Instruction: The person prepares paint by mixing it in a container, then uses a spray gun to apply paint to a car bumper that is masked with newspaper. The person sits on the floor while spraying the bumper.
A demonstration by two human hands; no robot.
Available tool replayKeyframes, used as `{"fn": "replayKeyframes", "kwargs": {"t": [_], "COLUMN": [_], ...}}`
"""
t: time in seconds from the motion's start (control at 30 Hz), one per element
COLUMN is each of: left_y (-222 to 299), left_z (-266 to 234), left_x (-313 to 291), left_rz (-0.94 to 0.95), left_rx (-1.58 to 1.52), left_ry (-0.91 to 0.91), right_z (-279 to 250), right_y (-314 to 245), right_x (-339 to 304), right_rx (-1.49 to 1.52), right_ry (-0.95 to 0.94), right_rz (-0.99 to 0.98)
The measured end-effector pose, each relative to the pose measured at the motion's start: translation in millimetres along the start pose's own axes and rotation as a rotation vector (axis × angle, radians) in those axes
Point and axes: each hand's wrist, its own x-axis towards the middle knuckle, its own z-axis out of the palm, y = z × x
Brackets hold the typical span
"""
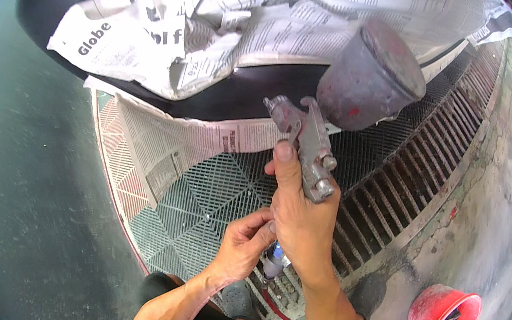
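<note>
In my right hand (301,223) is a grey, paint-stained spray gun (311,145). My fingers wrap its handle, the thumb lies up along its body, and the nozzle points up and to the left. A large round grey cup (364,80) with a red smear sits at the gun's upper right; I cannot see how it joins the gun. My left hand (242,244) is closed in a pinch close below my right hand, and what its fingertips grip is hidden. Under the handle show a blue and grey fitting (274,262) and a red hose (280,310).
Newspaper sheets (276,27) cover a black, glossy curved panel (267,85) ahead. Green grid matting (201,195) and a rusty metal grating (408,183) form the floor. A dark green surface (21,178) curves along the left. A red bucket (428,312) stands on concrete at lower right.
</note>
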Motion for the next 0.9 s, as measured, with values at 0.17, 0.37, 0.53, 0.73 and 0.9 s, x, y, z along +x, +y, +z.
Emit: {"fn": "replayKeyframes", "kwargs": {"t": [0.17,0.37,0.53,0.73,0.9], "left_y": [-1.2,-12.4,-17.5,-17.9,-16.3], "left_z": [-1.4,-6.7,-9.7,-10.0,-11.9], "left_x": [3.6,6.2,2.9,2.2,2.8], "left_rz": [-0.019,0.025,0.045,0.066,0.049], "left_rx": [0.055,0.026,-0.017,0.018,0.093], "left_ry": [0.011,0.002,0.031,0.052,0.066], "right_z": [-3.6,-3.8,0.1,-2.0,-2.4], "right_y": [6.0,10.0,17.3,20.1,18.0], "right_x": [5.5,8.3,11.0,14.6,12.7], "right_rx": [-0.02,0.016,0.052,0.073,0.066], "right_ry": [-0.008,0.005,0.012,-0.026,-0.04], "right_rz": [-0.023,-0.091,-0.165,-0.175,-0.207]}}
